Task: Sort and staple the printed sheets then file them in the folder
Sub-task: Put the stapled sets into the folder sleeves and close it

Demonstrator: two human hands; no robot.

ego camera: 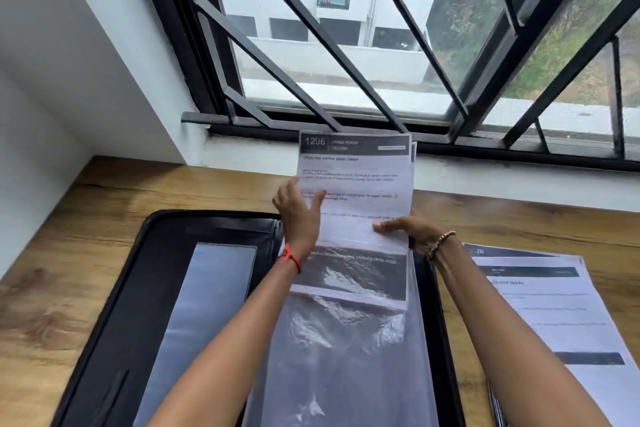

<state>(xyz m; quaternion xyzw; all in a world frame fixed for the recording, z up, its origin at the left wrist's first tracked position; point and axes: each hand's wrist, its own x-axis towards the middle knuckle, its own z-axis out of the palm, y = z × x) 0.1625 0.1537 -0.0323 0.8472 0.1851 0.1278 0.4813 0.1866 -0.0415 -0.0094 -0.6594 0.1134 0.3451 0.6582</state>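
A printed sheet set (356, 177) headed "1206 Living Room" stands partway inside a clear plastic sleeve (346, 340) of the open black folder (114, 288) on the wooden desk. Its upper half sticks out of the sleeve towards the window. My left hand (298, 215) rests against the sheets' left edge, thumb over the front. At the right edge my right hand (412, 229) pinches the sheets, thumb on the front and fingers behind. Another stack of printed sheets (554, 308) lies flat on the desk at the right.
The folder's left half carries a clear pocket (204, 315). A barred window (346, 45) and its sill run along the desk's far edge. A white wall (52, 80) closes the left side. Bare wooden desk (69, 253) shows at the left of the folder.
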